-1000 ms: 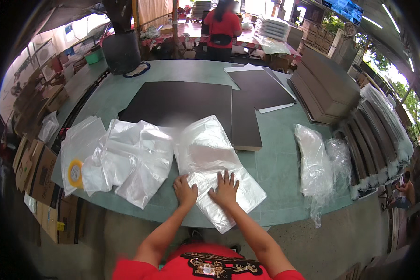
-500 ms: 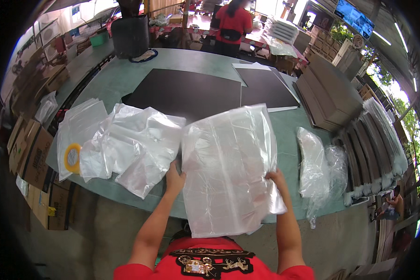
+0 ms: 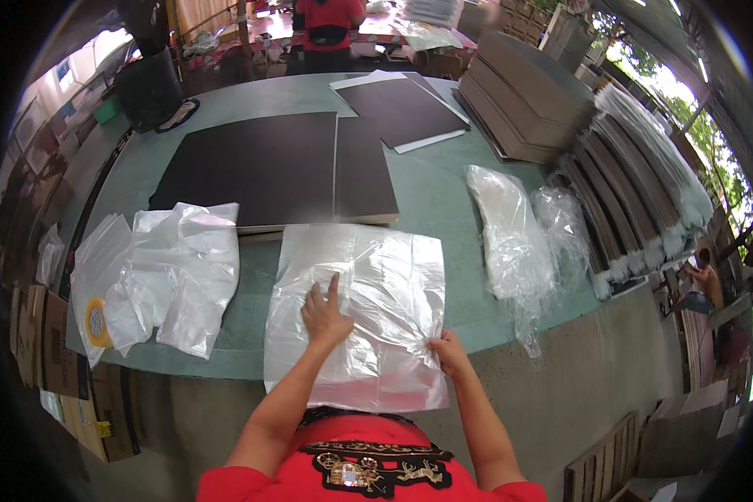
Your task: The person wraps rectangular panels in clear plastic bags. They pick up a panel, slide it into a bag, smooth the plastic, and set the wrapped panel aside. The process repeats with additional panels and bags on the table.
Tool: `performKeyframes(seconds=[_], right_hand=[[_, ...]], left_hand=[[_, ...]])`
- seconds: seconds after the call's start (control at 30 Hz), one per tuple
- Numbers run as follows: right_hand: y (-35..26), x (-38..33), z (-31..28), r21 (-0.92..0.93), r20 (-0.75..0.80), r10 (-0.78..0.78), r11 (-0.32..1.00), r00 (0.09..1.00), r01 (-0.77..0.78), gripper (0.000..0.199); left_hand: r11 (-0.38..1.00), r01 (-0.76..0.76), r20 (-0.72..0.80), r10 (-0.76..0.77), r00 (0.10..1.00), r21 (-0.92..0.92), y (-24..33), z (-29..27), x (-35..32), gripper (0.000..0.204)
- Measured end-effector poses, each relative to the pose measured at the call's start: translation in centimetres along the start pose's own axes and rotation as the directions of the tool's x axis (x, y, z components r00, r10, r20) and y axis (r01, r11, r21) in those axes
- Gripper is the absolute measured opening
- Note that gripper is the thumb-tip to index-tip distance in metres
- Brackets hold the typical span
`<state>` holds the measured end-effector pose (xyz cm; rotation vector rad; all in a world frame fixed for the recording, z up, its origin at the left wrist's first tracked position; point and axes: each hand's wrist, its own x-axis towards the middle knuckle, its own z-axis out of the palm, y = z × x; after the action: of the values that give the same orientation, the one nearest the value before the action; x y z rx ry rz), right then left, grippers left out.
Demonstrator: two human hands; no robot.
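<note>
My left hand (image 3: 325,314) lies flat, fingers spread, on the clear plastic bag (image 3: 360,314), pressing it down onto the green table (image 3: 443,201) and holding nothing. My right hand (image 3: 448,351) pinches the bag at its right edge, near the lower corner, thumb and fingers closed on the film. The bag is spread out flat at the near edge of the table, right in front of me, and its lower end hangs over that edge toward my red shirt (image 3: 368,468).

Just beyond the bag, touching or nearly touching its far edge, lie large dark boards (image 3: 268,167). To the left of the bag sits a heap of crumpled plastic bags (image 3: 171,276), and left of that heap a roll of yellow tape (image 3: 96,322) at the table's edge. To the right of the bag, apart from it, is another bundle of clear plastic (image 3: 514,247). Further right stand stacks of brown boards (image 3: 527,96). Far beyond the bag, across the table, a person in a red top (image 3: 330,21) stands
</note>
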<state>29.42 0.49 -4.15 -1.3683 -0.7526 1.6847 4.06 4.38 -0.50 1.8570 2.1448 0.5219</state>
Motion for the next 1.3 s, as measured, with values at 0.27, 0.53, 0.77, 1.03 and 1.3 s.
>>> performKeyframes(seconds=[0.27, 0.53, 0.77, 1.03, 1.3], right_hand=[[0.7, 0.2, -2.1, -0.070, -0.100, -0.080, 0.995, 0.992, 0.073, 0.025], [-5.0, -0.6, -2.2, 0.352, 0.496, 0.130, 0.874, 0.858, -0.336, 0.052], [-9.8, 3.0, 4.2, -0.052, 0.228, -0.162, 0.983, 0.960, 0.178, 0.061], [-25.8, 0.4, 19.2, 0.133, 0.272, -0.786, 0.602, 0.555, 0.787, 0.035], [-7.0, 5.0, 38.2, -0.117, 0.988, -0.062, 0.296, 0.141, 0.948, 0.042]], left_hand=[[0.887, 0.163, -0.109, -0.231, 0.967, -0.432, -12.0, -1.4, 5.9, 0.037], [0.025, 0.147, 0.135, -0.269, 0.954, -0.989, -15.6, -14.7, -2.3, 0.044], [0.787, 0.188, -0.147, -0.332, 0.932, -0.588, -17.0, -21.6, 0.0, 0.052], [0.634, -0.380, -0.584, -0.140, 0.800, -0.673, -23.5, -51.5, 4.1, 0.013], [0.704, 0.135, -0.159, -0.336, 0.928, -0.697, -45.2, -45.4, 2.0, 0.016]])
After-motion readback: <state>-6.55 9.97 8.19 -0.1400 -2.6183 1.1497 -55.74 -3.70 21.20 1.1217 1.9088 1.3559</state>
